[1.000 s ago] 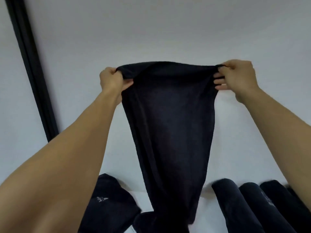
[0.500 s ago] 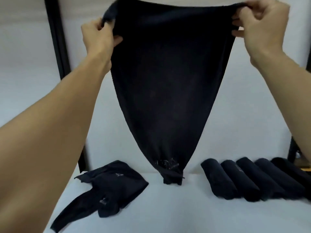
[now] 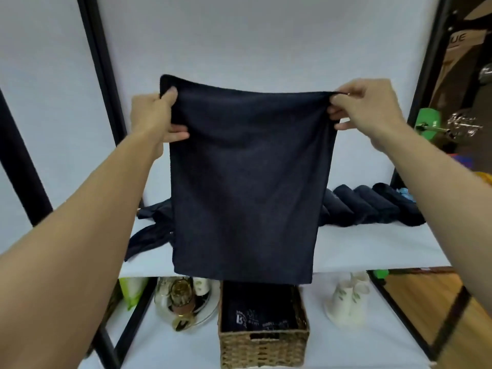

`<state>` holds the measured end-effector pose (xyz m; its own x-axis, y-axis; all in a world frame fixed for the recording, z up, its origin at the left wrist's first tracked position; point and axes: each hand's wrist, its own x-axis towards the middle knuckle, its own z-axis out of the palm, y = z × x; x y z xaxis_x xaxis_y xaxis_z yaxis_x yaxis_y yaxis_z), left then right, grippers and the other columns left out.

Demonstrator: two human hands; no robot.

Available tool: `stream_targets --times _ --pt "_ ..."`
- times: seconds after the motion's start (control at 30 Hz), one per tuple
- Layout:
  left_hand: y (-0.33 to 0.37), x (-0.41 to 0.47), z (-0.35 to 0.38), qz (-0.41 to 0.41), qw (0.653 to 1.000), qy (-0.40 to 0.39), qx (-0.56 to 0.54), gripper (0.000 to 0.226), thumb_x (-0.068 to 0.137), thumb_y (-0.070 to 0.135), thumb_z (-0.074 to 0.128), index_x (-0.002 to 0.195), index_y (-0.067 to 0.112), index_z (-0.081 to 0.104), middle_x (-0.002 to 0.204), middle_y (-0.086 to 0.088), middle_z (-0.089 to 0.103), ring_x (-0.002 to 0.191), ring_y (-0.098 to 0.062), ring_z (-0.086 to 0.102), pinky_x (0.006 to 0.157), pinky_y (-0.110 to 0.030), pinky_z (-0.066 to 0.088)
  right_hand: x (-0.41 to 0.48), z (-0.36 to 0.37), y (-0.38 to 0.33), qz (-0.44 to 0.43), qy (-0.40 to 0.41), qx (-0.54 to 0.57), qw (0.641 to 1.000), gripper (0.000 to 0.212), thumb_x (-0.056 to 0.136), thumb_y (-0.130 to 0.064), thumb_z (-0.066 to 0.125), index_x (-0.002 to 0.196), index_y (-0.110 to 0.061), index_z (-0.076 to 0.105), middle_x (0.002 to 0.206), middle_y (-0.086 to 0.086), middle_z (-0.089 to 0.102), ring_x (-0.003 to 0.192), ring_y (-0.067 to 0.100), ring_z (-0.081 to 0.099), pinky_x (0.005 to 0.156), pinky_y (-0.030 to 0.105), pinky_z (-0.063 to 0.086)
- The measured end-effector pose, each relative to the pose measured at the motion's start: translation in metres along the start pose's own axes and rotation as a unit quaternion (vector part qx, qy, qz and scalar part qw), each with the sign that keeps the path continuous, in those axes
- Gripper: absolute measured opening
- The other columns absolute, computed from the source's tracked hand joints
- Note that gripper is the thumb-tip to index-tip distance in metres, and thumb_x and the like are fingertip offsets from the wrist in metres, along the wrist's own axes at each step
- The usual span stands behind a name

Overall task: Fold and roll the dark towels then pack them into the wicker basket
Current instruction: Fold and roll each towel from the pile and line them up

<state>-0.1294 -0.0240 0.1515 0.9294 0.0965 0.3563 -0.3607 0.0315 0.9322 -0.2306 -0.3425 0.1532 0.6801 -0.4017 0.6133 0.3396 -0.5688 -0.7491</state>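
Note:
A dark towel (image 3: 245, 182) hangs flat in the air in front of me, doubled over. My left hand (image 3: 154, 119) pinches its top left corner and my right hand (image 3: 364, 107) pinches the top right corner. Several rolled dark towels (image 3: 372, 209) lie in a row on the upper white shelf (image 3: 372, 251) to the right. A loose crumpled dark towel (image 3: 151, 230) lies on the shelf to the left, partly hidden. Below, the wicker basket (image 3: 263, 344) stands on the lower shelf with dark towels (image 3: 258, 312) inside.
Black frame posts (image 3: 103, 75) stand left and right. On the lower shelf sit a glass tray with a jar (image 3: 181, 302), a green packet (image 3: 131, 291) and white cups (image 3: 346, 302). A wooden floor (image 3: 426, 302) shows at right.
The view has tilted down, so the shelves and basket show. The hands have lowered the towel, and it now hangs as a shorter flat rectangle instead of a long tapering drape.

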Motion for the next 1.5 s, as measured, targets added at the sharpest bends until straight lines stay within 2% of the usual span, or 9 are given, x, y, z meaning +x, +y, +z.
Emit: stream_targets --times 0.13,0.27,0.43,0.6,0.87,1.1,1.27,1.4,1.5 --pt "-0.069 0.004 -0.001 -0.124 0.991 -0.036 0.039 0.023 0.097 0.027 0.06 0.11 0.009 0.059 0.115 -0.012 0.06 0.067 -0.034 0.07 0.057 -0.037 0.062 -0.012 0.021 0.051 0.114 -0.079 -0.03 0.99 0.008 0.091 -0.008 0.061 0.092 -0.01 0.069 0.082 0.012 0.071 0.069 0.021 0.068 0.062 0.034 0.061" --pt "-0.111 0.036 0.019 -0.181 0.981 -0.07 -0.013 0.037 0.099 0.025 0.056 0.13 0.005 0.054 0.124 -0.014 0.058 0.089 -0.036 0.069 0.075 -0.044 0.061 0.017 0.05 0.09 0.152 -0.081 0.004 0.985 0.01 0.093 -0.008 0.059 0.091 -0.013 0.068 0.09 0.013 0.071 0.071 0.021 0.066 0.064 0.034 0.061" --pt "-0.059 0.117 0.068 -0.034 0.992 -0.043 -0.116 0.031 0.103 0.026 0.048 0.13 0.012 0.052 0.127 -0.008 0.058 0.11 -0.032 0.062 0.091 -0.045 0.055 0.124 0.068 0.067 0.069 0.0 0.1 0.993 0.013 0.09 -0.007 0.06 0.088 -0.016 0.068 0.09 0.008 0.071 0.076 0.018 0.068 0.073 0.037 0.062" --pt "0.056 0.174 0.093 0.109 0.964 -0.065 -0.235 0.015 0.104 0.027 0.045 0.114 0.018 0.052 0.114 0.0 0.06 0.109 -0.03 0.062 0.091 -0.043 0.055 0.216 0.041 -0.019 -0.072 0.109 0.181 0.975 0.013 0.085 -0.01 0.058 0.093 -0.016 0.066 0.097 0.007 0.072 0.085 0.019 0.074 0.068 0.032 0.062" --pt "0.11 0.128 0.079 0.15 0.948 -0.073 -0.271 0.016 0.102 0.028 0.049 0.115 0.019 0.053 0.115 0.001 0.057 0.108 -0.032 0.064 0.088 -0.041 0.057 0.18 -0.007 -0.062 -0.14 0.128 0.21 0.959 0.016 0.082 -0.016 0.061 0.095 -0.015 0.07 0.091 0.004 0.075 0.088 0.02 0.074 0.074 0.033 0.061" --pt "0.086 0.015 0.044 0.151 0.975 -0.019 -0.165 0.02 0.098 0.036 0.056 0.106 0.018 0.062 0.116 -0.001 0.065 0.084 -0.026 0.073 0.071 -0.034 0.06 0.06 -0.041 -0.067 -0.135 0.104 0.173 0.97 0.011 0.087 -0.01 0.058 0.09 -0.018 0.065 0.094 0.009 0.074 0.082 0.021 0.074 0.069 0.034 0.061" --pt "0.039 -0.034 0.025 0.166 0.984 0.021 -0.053 0.031 0.097 0.034 0.056 0.07 0.021 0.054 0.064 0.01 0.059 0.049 -0.014 0.05 0.05 -0.026 0.042 -0.002 -0.054 -0.04 -0.089 0.074 0.057 0.992 0.015 0.083 -0.014 0.061 0.079 -0.027 0.067 0.078 0.001 0.071 0.07 0.013 0.07 0.055 0.024 0.055" --pt "-0.008 -0.032 0.028 0.134 0.99 0.05 -0.006 0.043 0.094 0.032 0.059 0.059 0.02 0.039 0.055 0.001 0.036 0.046 -0.015 0.036 0.044 -0.023 0.031 -0.012 -0.049 -0.003 -0.023 0.013 -0.039 0.999 0.014 0.086 -0.013 0.065 0.078 -0.024 0.067 0.07 0.001 0.067 0.055 0.011 0.06 0.045 0.019 0.048" --pt "-0.06 -0.01 0.033 0.072 0.994 0.046 0.066 0.046 0.087 0.04 0.062 0.058 0.01 0.044 0.06 -0.002 0.041 0.056 -0.016 0.038 0.055 -0.027 0.034 -0.003 -0.029 0.04 0.041 -0.04 -0.085 0.995 0.012 0.088 -0.011 0.065 0.079 -0.019 0.068 0.072 0.005 0.069 0.053 0.012 0.06 0.042 0.017 0.046"
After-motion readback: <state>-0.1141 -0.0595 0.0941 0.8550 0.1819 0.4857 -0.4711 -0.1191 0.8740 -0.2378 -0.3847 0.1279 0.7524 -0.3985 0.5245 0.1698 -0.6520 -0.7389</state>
